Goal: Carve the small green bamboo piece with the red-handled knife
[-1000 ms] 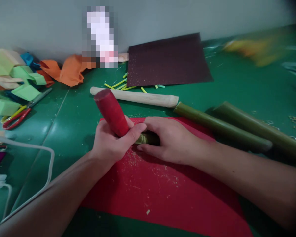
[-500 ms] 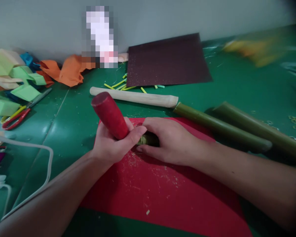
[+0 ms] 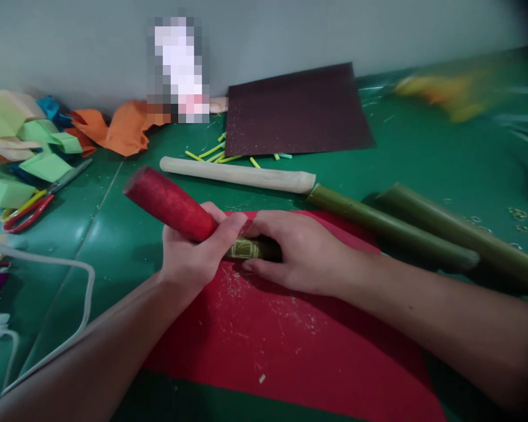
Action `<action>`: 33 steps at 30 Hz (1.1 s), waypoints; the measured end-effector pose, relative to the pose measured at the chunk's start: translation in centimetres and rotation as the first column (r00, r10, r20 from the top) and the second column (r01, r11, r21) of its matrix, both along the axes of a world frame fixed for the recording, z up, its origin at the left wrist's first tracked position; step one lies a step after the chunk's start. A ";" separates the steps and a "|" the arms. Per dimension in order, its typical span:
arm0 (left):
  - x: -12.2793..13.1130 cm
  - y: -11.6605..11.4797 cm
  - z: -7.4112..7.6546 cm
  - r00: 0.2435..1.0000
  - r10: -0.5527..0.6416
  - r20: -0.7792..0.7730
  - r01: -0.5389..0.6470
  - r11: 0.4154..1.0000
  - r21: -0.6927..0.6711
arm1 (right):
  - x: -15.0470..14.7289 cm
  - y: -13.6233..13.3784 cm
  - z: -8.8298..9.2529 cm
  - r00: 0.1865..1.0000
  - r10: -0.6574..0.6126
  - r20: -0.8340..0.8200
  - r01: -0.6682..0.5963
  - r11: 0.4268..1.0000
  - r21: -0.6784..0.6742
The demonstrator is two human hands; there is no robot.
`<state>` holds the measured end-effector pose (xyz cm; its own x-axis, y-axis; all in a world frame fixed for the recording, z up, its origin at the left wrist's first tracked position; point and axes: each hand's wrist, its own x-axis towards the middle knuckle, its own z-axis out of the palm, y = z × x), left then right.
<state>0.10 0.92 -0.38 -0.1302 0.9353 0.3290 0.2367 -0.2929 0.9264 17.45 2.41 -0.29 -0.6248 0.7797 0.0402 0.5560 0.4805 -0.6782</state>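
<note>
My left hand is closed round a tool with a thick red handle; the handle points up and to the left. My right hand lies over a short green bamboo piece and grips it against a red sheet. The tool's working end is hidden between my two hands, right at the bamboo piece's scraped, pale end. Fine shavings are scattered on the red sheet below the hands.
A long bamboo stick with a peeled pale end and a thicker bamboo tube lie behind the hands. A dark sheet sits farther back. Red-handled scissors, coloured paper scraps and a white cable are at the left.
The red handle has tilted down and leftward in my left hand, from steeply raised to nearly level. My right hand has stayed on the bamboo piece.
</note>
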 end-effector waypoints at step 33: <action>-0.2 -0.3 -0.2 0.988 -0.124 -0.094 0.129 0.990 0.054 | 0.0 0.0 -0.2 1.000 -0.012 -0.011 0.012 0.999 0.030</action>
<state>-0.15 0.66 -0.62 0.0207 0.9207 0.3896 0.2756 -0.3799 0.8830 17.41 2.39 -0.50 -0.6150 0.7854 0.0705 0.5541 0.4940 -0.6700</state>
